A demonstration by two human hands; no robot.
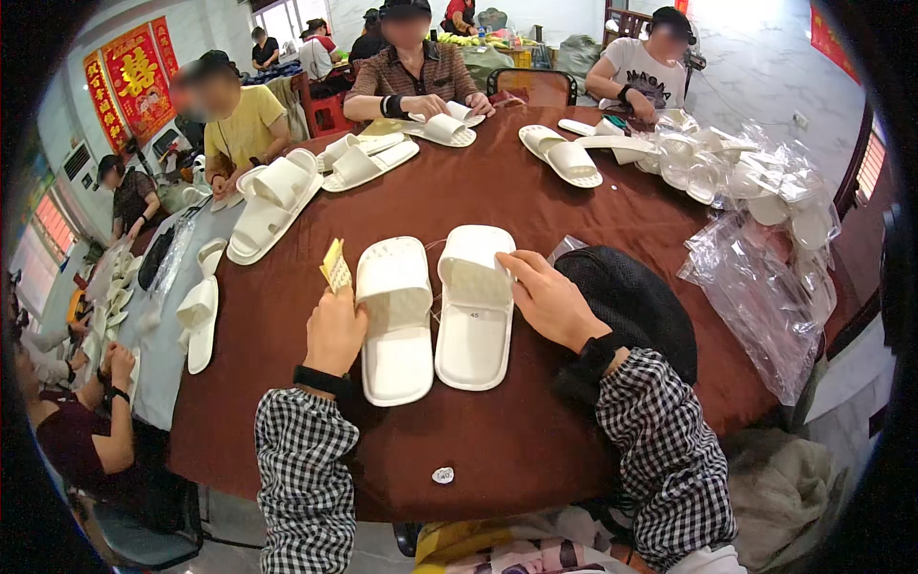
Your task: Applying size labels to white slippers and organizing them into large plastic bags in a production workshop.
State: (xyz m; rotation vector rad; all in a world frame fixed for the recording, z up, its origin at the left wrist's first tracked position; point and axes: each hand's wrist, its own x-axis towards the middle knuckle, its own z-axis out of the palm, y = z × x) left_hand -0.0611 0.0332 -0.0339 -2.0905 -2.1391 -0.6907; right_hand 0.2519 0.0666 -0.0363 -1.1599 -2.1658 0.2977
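Note:
A pair of white slide slippers is in front of me, toes pointing away: the left slipper [398, 356] and the right slipper [473, 354], which has a small label on its insole. My left hand [335, 332] is closed around a folded yellow strip [336, 265] with small pale marks, and its thumb side meets the left slipper's edge. With bent fingers, my right hand [553, 298] grips the strap edge of the right slipper; its thumb is hidden.
More white slippers [277, 206] lie along the far left of the brown-covered table [316, 478]. A black mesh cap or bag [631, 301] sits beside my right wrist. Plastic-wrapped slippers [736, 172] are piled at right. A round sticker [443, 475] lies near the front edge. Co-workers sit opposite.

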